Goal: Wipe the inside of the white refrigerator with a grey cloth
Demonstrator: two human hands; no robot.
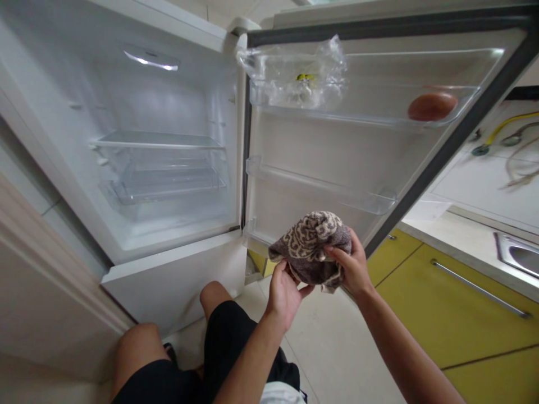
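Observation:
A bunched brown and cream patterned cloth (pixel 311 247) is held up in front of the open fridge door (pixel 311 140). My right hand (pixel 353 264) grips its right side, thumb pressed on top. My left hand (pixel 286 294) supports it from below at the lower left, fingers curled against the underside and partly hidden by the cloth. To the left stands the lit fridge interior (pixel 151 112), with a glass shelf (pixel 160 139) and a clear drawer or lower shelf (pixel 168 182).
The door's top bin (pixel 370 106) holds a crumpled clear plastic bag (pixel 303 78) and a reddish-brown oval item (pixel 432 106). Yellow cabinets (pixel 463 303) and a counter with a sink (pixel 520 252) stand at the right. My knees are close to the fridge's lower white panel (pixel 177 280).

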